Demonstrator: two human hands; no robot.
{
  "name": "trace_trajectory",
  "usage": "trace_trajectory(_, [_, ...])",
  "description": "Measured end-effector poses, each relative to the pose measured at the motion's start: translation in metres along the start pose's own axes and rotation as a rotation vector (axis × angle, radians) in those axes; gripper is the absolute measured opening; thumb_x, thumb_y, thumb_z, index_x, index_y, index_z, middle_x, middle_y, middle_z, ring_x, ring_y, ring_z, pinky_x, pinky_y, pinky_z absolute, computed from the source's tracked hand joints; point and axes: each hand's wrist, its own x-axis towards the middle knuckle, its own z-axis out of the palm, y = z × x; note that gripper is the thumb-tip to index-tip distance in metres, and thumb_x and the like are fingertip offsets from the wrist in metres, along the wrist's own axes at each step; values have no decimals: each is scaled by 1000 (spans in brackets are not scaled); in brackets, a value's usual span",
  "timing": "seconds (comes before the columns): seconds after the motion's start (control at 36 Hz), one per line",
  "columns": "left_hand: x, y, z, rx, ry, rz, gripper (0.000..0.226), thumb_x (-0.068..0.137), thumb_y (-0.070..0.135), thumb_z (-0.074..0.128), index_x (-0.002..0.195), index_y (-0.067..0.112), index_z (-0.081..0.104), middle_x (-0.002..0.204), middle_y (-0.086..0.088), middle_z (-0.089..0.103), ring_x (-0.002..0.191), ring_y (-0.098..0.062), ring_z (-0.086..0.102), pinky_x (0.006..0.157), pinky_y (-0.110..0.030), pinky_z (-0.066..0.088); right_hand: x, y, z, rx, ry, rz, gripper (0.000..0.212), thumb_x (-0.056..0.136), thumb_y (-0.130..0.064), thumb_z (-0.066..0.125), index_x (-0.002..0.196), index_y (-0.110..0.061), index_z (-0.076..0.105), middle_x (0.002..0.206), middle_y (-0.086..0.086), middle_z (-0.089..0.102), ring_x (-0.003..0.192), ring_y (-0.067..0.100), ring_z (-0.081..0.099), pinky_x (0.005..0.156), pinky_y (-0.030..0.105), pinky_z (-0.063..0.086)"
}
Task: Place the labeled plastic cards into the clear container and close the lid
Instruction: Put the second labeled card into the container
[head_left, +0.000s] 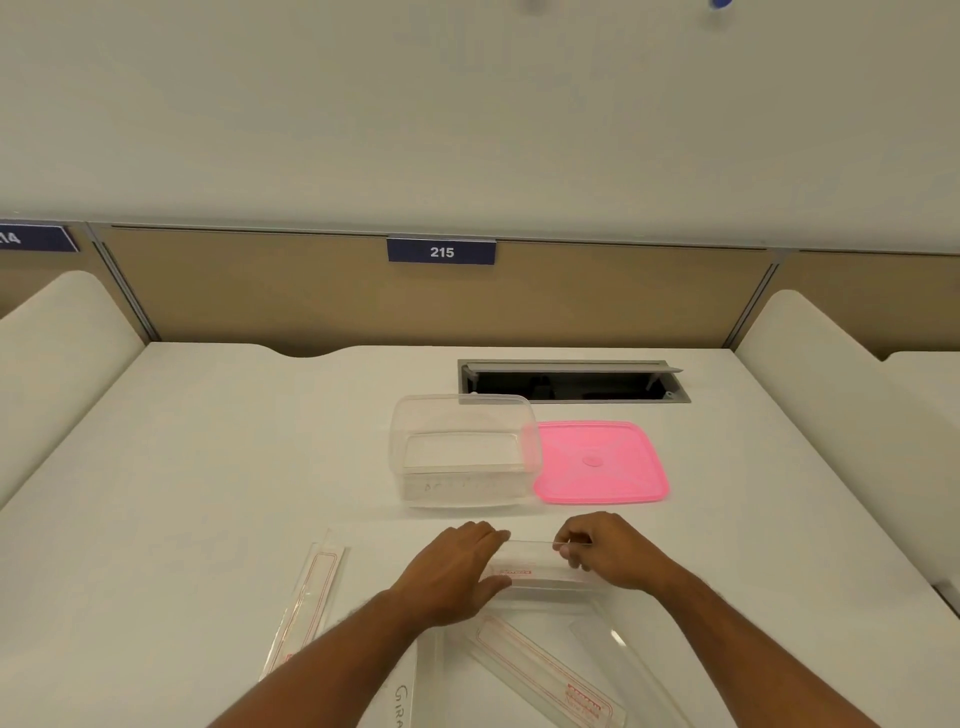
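Nearest, at about 5 o'clock from the hands, a clear labeled card (540, 670) with red printing is lying flat on the white desk (208, 467), and another long card (306, 597) is lying at 8 o'clock, well apart from it. A third sheet with handwritten letters (402, 701) is peeking out under the left forearm. Between the two hands, a clear card (535, 569) is being held: the left hand (462, 566) is pinching its left end between thumb and fingers, while the right hand (605, 553) is gripping its right end, fingers curled over the top edge (it seems tilted up off the desk, though how far I cannot tell). Farther out, at 12 o'clock, the clear container (462, 452) is sitting open and upright. Just beside it, at 1 o'clock, the pink lid (602, 462) is resting flat, touching or nearly touching the container's right wall. Beyond, a cable hatch (571, 382) is standing open in the desk.
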Motion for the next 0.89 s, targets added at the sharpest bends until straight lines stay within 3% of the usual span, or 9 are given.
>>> trace_trajectory(0.14, [-2,-2,-7,15,76,40,77,89,69,43,151,27,26,148,7,39,131,-14,38,110,-29,32,1,-15,-11,127,-73,12,15,96,-28,60,96,-23,74,75,-2,70,62,4,59,63,19,49])
trace_trajectory(0.31, [-1,-4,-16,56,129,96,82,83,71,53,148,28,29,145,7,43,129,-15,41,110,-32,35,6,-28,-18,269,-205,148,27,100,-11,46,102,-9,73,69,2,60,54,10,46,53,21,37])
trace_trajectory(0.42, [-2,-6,-20,86,131,147,82,79,69,60,145,27,34,140,6,48,125,-15,45,106,-33,38,10,-34,-19,261,-267,241,31,94,-7,45,96,-13,75,71,3,62,54,10,47,51,20,38])
trace_trajectory(0.53, [-1,-6,-25,94,98,147,73,82,60,65,142,26,40,141,4,50,125,-16,46,107,-32,37,11,-39,-20,269,-329,271,26,99,-18,50,99,-14,76,80,1,73,65,10,63,55,21,49])
trace_trajectory(0.64, [0,-7,-30,78,64,115,64,86,55,65,138,25,44,140,3,52,122,-15,48,104,-27,38,12,-45,-21,249,-338,250,29,99,-27,50,103,-14,76,83,1,73,67,10,64,63,25,50])
trace_trajectory(0.83, [9,-20,-47,95,121,108,63,83,52,71,133,22,47,129,2,58,112,-16,54,95,-28,47,19,-65,-32,38,-193,116,55,98,-63,40,113,-20,70,109,0,69,94,15,62,85,30,49])
trace_trajectory(0.89, [13,-26,-54,93,162,113,64,81,53,72,131,22,48,125,3,59,109,-16,55,91,-28,49,20,-74,-39,-59,-150,49,64,96,-70,36,111,-18,70,108,1,68,94,17,63,88,32,50])
